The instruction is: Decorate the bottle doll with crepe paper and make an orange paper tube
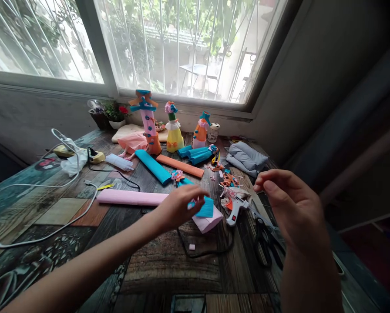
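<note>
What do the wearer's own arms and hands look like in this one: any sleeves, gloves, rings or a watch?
Both arms are bare as far as the frame shows. The left hand and right hand are ungloved, with no ring, watch or bracelet visible. Fingernails look short and unpainted, though the picture is soft. No sleeve edge is in view.

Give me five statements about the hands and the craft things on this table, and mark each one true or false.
1. The left hand holds a blue piece of paper. True.
2. The glue gun is in the right hand. False: it lies on the table, between the hands.
3. Scissors lie on the table under the right hand. True.
4. The pink paper roll stands upright by the window. False: it lies flat on the table.
5. Three decorated bottles stand near the window. True.
</note>
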`<control>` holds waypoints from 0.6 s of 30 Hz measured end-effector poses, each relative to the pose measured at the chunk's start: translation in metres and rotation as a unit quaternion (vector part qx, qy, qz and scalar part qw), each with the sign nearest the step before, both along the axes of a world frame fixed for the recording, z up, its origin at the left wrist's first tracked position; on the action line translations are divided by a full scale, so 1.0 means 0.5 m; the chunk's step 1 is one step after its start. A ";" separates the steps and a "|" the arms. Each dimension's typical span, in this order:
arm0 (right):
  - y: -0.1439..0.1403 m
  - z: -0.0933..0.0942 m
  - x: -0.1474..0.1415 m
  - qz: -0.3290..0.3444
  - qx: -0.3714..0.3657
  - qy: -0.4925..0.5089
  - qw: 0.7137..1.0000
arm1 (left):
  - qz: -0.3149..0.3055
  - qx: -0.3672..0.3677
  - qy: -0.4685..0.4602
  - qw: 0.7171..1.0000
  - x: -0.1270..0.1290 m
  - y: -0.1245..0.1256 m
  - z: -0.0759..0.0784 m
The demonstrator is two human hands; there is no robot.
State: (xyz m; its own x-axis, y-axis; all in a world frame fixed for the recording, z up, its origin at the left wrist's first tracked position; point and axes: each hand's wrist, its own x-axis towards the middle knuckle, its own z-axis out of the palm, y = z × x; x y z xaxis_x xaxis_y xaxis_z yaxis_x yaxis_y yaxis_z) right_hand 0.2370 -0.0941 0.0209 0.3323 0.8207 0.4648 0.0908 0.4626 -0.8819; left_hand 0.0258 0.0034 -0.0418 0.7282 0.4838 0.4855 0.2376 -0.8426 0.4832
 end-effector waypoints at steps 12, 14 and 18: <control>-0.012 -0.069 -0.013 0.004 -0.131 -0.065 0.989 | 0.067 -0.090 0.207 0.972 -0.065 -0.120 -0.189; -0.002 -0.094 -0.010 0.022 -0.171 -0.111 0.979 | 0.067 -0.096 0.209 0.971 -0.061 -0.117 -0.188; 0.044 -0.135 0.002 0.074 -0.234 -0.219 0.944 | 0.067 -0.119 0.201 0.970 -0.059 -0.120 -0.180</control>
